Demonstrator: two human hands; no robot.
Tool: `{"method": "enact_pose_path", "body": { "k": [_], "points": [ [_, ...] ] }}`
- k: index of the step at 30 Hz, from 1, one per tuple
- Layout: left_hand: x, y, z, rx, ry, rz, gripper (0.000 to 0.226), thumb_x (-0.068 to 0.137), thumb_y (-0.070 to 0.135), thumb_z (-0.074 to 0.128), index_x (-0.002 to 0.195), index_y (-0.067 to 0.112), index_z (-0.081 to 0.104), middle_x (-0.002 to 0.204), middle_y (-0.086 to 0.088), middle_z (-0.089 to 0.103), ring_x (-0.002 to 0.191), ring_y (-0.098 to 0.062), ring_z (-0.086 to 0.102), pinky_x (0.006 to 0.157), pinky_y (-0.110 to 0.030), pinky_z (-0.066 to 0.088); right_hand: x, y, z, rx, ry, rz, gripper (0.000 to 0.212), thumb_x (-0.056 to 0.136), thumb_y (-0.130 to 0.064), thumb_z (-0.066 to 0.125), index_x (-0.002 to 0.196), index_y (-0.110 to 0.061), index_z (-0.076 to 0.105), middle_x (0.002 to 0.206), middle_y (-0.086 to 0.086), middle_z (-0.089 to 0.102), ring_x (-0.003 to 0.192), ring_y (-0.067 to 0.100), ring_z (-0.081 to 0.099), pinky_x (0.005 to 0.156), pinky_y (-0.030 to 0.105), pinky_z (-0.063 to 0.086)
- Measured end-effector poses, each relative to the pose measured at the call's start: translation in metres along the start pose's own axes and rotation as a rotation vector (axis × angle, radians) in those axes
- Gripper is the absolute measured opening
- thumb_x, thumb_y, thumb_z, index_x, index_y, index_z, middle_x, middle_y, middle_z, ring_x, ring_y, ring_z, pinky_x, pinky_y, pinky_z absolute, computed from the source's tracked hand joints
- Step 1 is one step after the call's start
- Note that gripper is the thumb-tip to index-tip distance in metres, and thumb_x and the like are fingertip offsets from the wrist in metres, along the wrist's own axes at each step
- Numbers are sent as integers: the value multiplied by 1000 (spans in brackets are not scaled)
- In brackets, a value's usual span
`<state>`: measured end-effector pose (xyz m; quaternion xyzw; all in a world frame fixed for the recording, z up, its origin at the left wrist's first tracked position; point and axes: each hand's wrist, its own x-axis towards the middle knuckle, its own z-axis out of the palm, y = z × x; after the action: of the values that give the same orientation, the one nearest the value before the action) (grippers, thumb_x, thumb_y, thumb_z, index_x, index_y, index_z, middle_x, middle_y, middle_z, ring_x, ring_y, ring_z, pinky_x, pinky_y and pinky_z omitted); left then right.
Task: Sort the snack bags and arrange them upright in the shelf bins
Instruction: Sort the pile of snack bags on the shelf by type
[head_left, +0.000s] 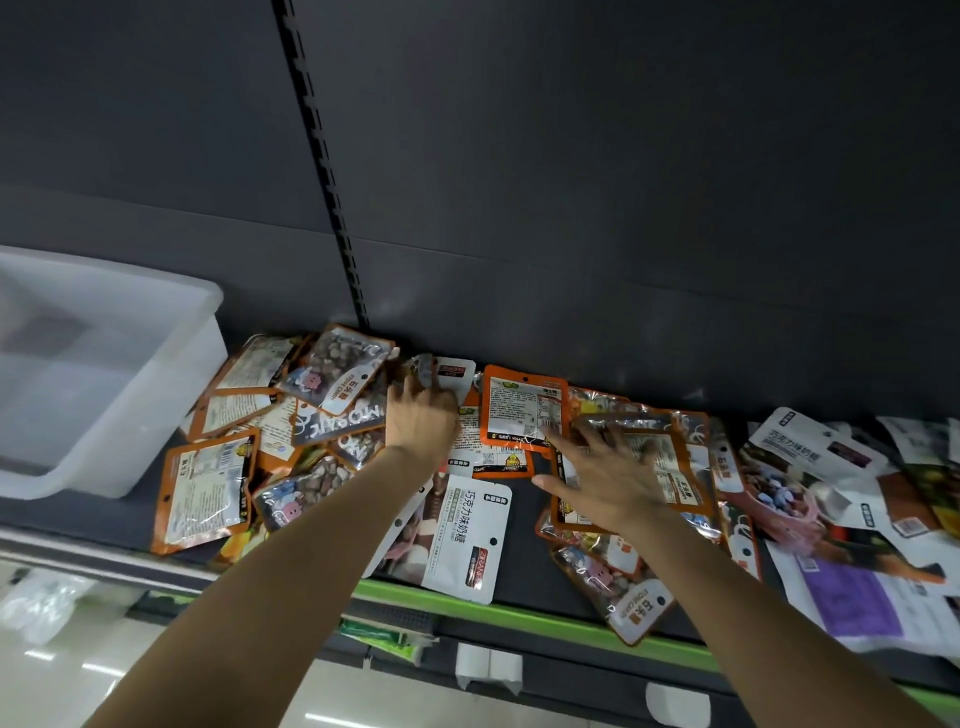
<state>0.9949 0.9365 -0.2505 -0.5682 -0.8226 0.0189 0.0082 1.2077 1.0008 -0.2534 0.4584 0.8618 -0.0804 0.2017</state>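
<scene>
Several snack bags lie flat and jumbled along a dark shelf (524, 519). My left hand (423, 415) reaches to the back of the pile, its fingers curled round the edge of a white bag (457, 370). My right hand (605, 470) is spread with straight fingers, palm down over an orange-rimmed clear bag (670, 467). An orange bag (522, 408) with a white label lies between the two hands. A white bag with black lettering (467, 535) rests near the front edge. A translucent white bin (104, 374) stands on the shelf at the left, and no bags show inside it.
The dark back panel (571, 182) with a slotted upright (322, 156) closes off the rear. A green strip (519, 618) runs along the shelf's front edge. More white and purple bags (841, 597) pile up at the right. Pale floor shows below at the left.
</scene>
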Motion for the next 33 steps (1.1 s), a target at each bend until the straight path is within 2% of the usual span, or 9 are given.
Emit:
{"method": "enact_pose_path", "body": {
  "k": [6, 8, 12, 17, 20, 24, 28, 30, 33],
  "points": [
    [2, -17, -34, -669, 15, -202, 25, 97, 26, 50, 112, 8, 60, 102, -10, 66, 91, -25, 63, 82, -32, 53, -3, -2, -3, -25, -15, 17, 72, 79, -81, 10, 142, -54, -13, 160, -2, -5, 145, 35, -2, 109, 69, 1],
    [-5, -14, -50, -841, 14, -153, 19, 98, 20, 50, 104, 5, 60, 97, -8, 64, 81, -19, 61, 65, -15, 49, -1, -3, -6, 26, -18, 31, 68, 81, -78, 8, 143, -54, -9, 160, -4, -1, 146, 33, 1, 110, 68, 0],
    [-19, 10, -66, -779, 64, 91, 11, 96, 11, 48, 87, 10, 55, 85, -5, 63, 64, -10, 55, 66, -25, 51, -16, -8, -24, 586, 91, 72, 70, 78, -79, 5, 143, -53, 7, 153, 3, 30, 112, 26, 58, 98, 52, 42],
    [-30, 68, -68, -501, -4, 397, 22, 100, 20, 40, 107, 9, 58, 88, -11, 65, 80, -28, 63, 73, -37, 49, -42, 2, -53, 1428, 217, 205, 55, 89, -62, 41, 138, -37, 36, 136, 4, 50, 106, 22, 60, 93, 40, 48],
    [-35, 112, -74, -430, -36, 617, 26, 101, 26, 41, 112, 12, 60, 98, -9, 68, 86, -27, 65, 76, -40, 52, -51, 29, -51, 1699, 346, 292, 29, 98, -11, 47, 126, -13, 50, 119, 16, 61, 93, 31, 64, 65, 35, 59],
    [-37, 162, -85, -478, -135, 657, 37, 101, 34, 41, 134, 21, 49, 123, -6, 62, 110, -24, 58, 89, -34, 46, -77, 99, -33, 1309, 686, 445, 25, 95, -1, 47, 117, -3, 57, 119, 18, 63, 110, 34, 59, 87, 33, 47],
    [-30, 207, -68, -416, -280, 441, 42, 97, 41, 46, 124, 9, 52, 102, -14, 63, 101, -30, 60, 81, -35, 44, -109, 171, -21, 960, 867, 563, 46, 96, -5, 45, 140, -15, 38, 100, 21, 66, 83, 37, 62, 68, 34, 44],
    [-26, 222, -53, -281, -399, 423, 63, 86, 55, 56, 133, 15, 44, 133, -16, 51, 128, -34, 43, 105, -45, 36, -113, 196, -16, 814, 837, 548, 65, 94, 3, 42, 149, -25, 22, 89, 21, 65, 62, 31, 55, 55, 32, 39],
    [-28, 228, -36, -88, -456, 479, 97, 75, 67, 62, 150, 31, 10, 158, -6, 14, 144, -35, 11, 115, -59, 9, -105, 214, -5, 453, 602, 560, 89, 87, 12, 45, 150, -36, 6, 145, 22, 32, 109, 36, 53, 73, 39, 50]
  ]
}}
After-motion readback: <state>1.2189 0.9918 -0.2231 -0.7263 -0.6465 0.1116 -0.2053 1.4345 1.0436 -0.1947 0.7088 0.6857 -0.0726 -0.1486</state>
